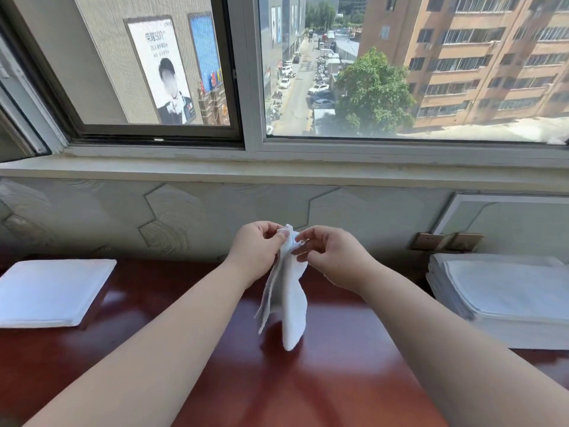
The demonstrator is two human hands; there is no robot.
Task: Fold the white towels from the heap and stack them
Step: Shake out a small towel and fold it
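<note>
White towel [289, 291] hanging, top corner hidden in left hand [257, 245] and right hand [331, 252] pinching grip

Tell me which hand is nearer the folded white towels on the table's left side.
Left. The left hand, pinching the hanging towel, is right of the folded white towels; the right hand, also pinching it, is farther right.

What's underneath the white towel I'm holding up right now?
Only the glossy red-brown table shows beneath the towel, which hangs from its top, pinched by the left hand and right hand. The patch of table behind the hanging cloth is covered.
</note>
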